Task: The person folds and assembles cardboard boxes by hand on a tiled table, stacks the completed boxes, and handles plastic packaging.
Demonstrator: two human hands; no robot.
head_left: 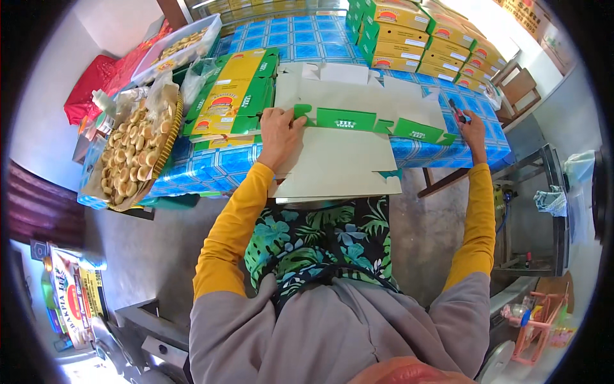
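An unfolded cardboard box (pixel 345 163) lies on the table in front of me, its pale inner side up. A row of green printed flaps (pixel 346 120) stands raised across its middle. My left hand (pixel 279 134) is closed over the left end of this row, fingers curled on the card. Off to the right, at the end of the flaps, my right hand (pixel 473 133) is closed on a small red and black tool (pixel 458 112). The tool's exact kind is too small to make out.
Flat green and yellow boxes (pixel 231 89) are stacked to the left, beside a basket (pixel 171 131) of small round pastries (pixel 131 153). A plastic tub (pixel 208 32) stands behind. Folded boxes (pixel 400 35) are piled at the back right. A blue checked cloth (pixel 307 45) covers the table.
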